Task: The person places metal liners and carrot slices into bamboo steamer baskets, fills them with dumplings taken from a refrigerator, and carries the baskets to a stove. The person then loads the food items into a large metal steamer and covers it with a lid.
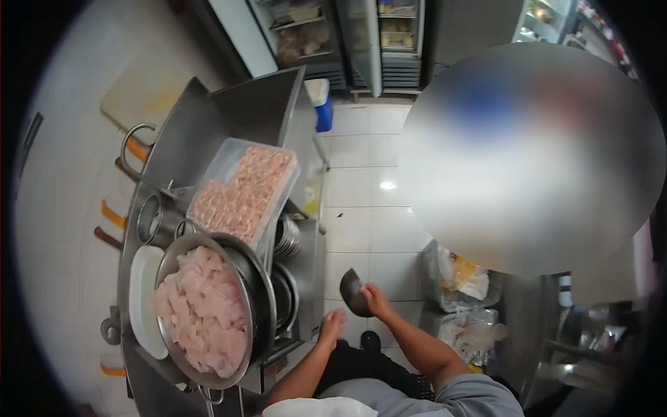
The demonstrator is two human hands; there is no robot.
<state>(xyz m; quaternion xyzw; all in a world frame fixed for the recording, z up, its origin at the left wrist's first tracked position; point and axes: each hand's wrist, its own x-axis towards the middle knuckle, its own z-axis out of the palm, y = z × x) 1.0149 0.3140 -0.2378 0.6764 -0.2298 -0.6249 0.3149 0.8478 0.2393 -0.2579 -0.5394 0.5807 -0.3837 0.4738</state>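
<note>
My right hand (376,301) grips the edge of a dark metal bowl (353,292), which is tilted on its side over the floor. My left hand (333,325) is just to the left of it, apart from the bowl, holding nothing, with its fingers loosely spread. Left of my hands, a large steel colander-like pan (167,267) is heaped with pale raw chicken pieces (205,313). Beyond that pan lies a clear plastic tub (226,156) filled with ground or diced pink meat (243,194). Neither hand touches the meat.
A steel sink counter (267,101) runs along my left, with a white tray (147,306) and stacked pans (283,299) around it. Bins with plastic bags (472,337) stand at my right. Fridges (379,62) line the far end. A blurred area covers the upper right.
</note>
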